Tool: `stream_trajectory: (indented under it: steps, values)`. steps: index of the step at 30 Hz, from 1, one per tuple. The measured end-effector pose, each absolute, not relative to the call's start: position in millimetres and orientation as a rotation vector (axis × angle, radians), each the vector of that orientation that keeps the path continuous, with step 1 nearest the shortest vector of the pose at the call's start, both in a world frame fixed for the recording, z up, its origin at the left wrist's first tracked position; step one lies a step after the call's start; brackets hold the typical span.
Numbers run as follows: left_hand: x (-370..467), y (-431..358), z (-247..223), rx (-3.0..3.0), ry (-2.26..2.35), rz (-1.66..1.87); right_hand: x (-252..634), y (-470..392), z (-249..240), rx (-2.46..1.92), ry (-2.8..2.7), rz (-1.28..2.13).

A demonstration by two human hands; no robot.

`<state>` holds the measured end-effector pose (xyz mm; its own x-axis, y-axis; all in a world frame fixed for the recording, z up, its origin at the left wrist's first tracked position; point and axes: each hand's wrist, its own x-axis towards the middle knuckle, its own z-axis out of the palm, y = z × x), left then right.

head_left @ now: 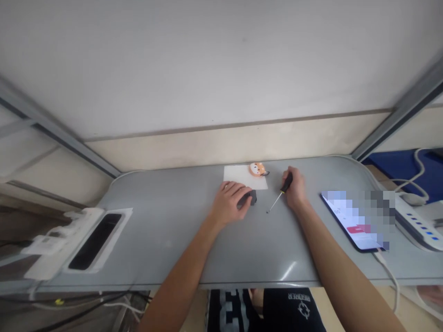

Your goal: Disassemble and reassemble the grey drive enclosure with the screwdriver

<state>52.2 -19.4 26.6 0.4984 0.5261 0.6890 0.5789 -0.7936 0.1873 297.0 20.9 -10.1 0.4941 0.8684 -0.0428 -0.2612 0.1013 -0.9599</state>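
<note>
My left hand is closed around a small dark grey, box-like object at the middle of the desk; the fingers cover most of it, so its kind does not show. In my right hand is a screwdriver with a black and yellow handle. Its thin metal shaft slants down to the left, and the tip is near the desk surface, apart from the grey object. Just beyond my left hand lies a white sheet of paper, with an orange and white animal-faced trinket on its right part.
The grey desk meets a wall at the back. To the right lie a lit phone or tablet with a cable and a white power strip. A dark phone-like slab and another power strip sit at the left.
</note>
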Motion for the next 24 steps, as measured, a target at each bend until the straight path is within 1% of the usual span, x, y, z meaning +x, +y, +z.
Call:
stream_trajectory:
  steps: [3,6,8,14,18,24]
  values:
    - [53.3,-21.4,27.4,-2.662,-0.999,-1.174,290.6,17.9,-10.5,-1.301,-0.749,0.831]
    - [54.3,-23.2,28.1,-2.655,-0.996,-1.181,287.6,16.1,-6.9,-1.316,-0.763,0.838]
    - [54.5,-24.0,28.0,-2.656,-0.993,-1.198,289.1,17.3,-3.9,-1.248,-0.673,0.882]
    - [54.3,-24.8,23.1,-2.644,-1.096,-1.246,294.6,22.8,1.3,-0.842,-0.323,1.020]
    - [55.4,-24.3,19.9,-2.651,-1.097,-1.260,286.6,23.2,-2.2,-0.805,-0.319,1.100]
    - [57.7,-25.2,19.6,-2.674,-1.106,-1.229,280.4,24.6,-4.5,-0.838,-0.350,1.101]
